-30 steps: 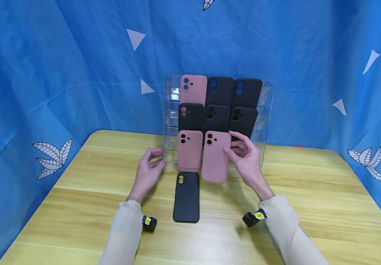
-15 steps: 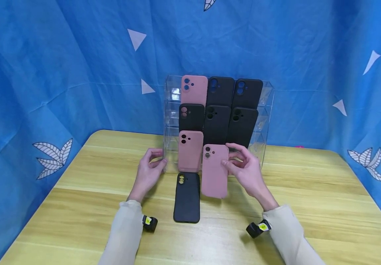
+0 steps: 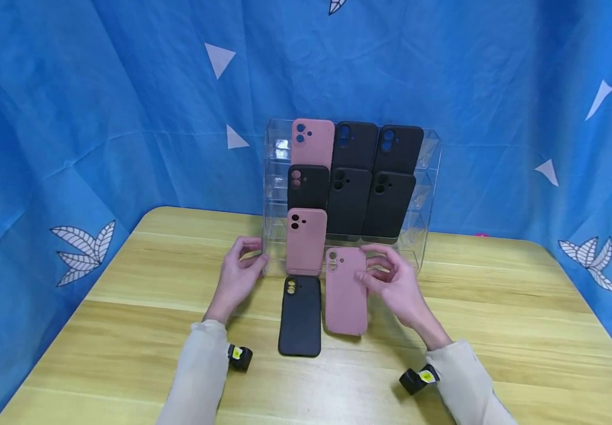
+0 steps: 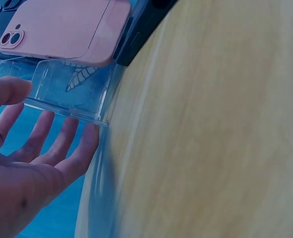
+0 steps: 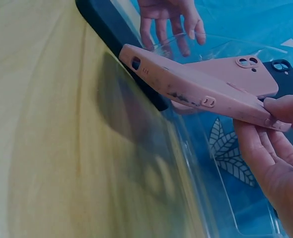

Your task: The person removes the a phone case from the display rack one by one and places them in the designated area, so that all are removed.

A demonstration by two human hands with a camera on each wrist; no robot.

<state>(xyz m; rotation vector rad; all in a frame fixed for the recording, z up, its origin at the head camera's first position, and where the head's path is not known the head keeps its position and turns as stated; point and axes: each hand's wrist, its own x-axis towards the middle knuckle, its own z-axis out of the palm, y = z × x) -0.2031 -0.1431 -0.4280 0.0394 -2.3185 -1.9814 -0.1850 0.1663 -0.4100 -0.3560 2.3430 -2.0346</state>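
My right hand (image 3: 391,286) pinches a pink phone case (image 3: 346,295) at its right edge, thumb on the back and fingers behind. The case slants in front of the clear acrylic display rack (image 3: 413,254), right of a black phone case (image 3: 299,319) propped at the front. My left hand (image 3: 238,280) holds the rack's left side; in the left wrist view its thumb and fingertips (image 4: 91,131) touch the clear plastic. On the rack, another pink phone case (image 3: 306,239) stands above the black one. In the right wrist view the held case (image 5: 196,94) shows side cutouts and dark marks.
Higher rack tiers hold a pink case (image 3: 312,141) and several black phone cases (image 3: 355,144). The rack stands on a wooden table (image 3: 125,330) before a blue curtain (image 3: 471,77). A small black wrist camera (image 3: 413,381) is strapped at each sleeve.
My right hand has brought the pink case down and toward me, uncovering the black cases and the rack's lower ledge behind it. My left hand has stayed at the rack's side.
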